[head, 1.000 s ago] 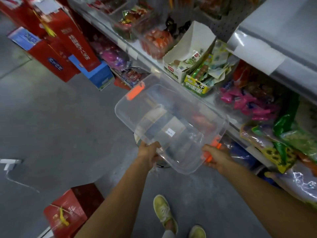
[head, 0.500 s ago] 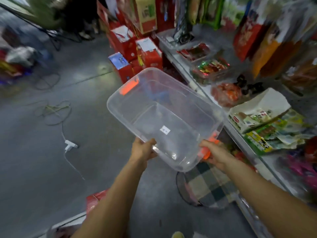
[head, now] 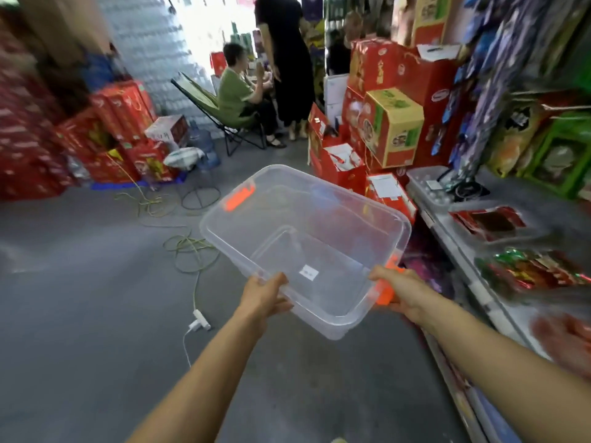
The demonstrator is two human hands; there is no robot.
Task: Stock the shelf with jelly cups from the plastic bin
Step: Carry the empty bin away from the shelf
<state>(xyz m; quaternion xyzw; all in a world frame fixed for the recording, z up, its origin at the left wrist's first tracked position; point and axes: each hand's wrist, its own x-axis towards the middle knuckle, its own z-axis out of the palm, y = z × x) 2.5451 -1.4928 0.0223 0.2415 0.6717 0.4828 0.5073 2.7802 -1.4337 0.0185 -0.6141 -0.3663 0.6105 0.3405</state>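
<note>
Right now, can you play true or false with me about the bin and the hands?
1. The left hand and right hand both hold the bin. True.
2. The bin is full of jelly cups. False: no cups show in it, only a small white sticker on its bottom.
3. The right hand grips an orange latch. True.
4. The bin sits on the floor. False: it is held up in the air above the floor.
5. The shelf is to the left of the bin. False: it is to the right.
</note>
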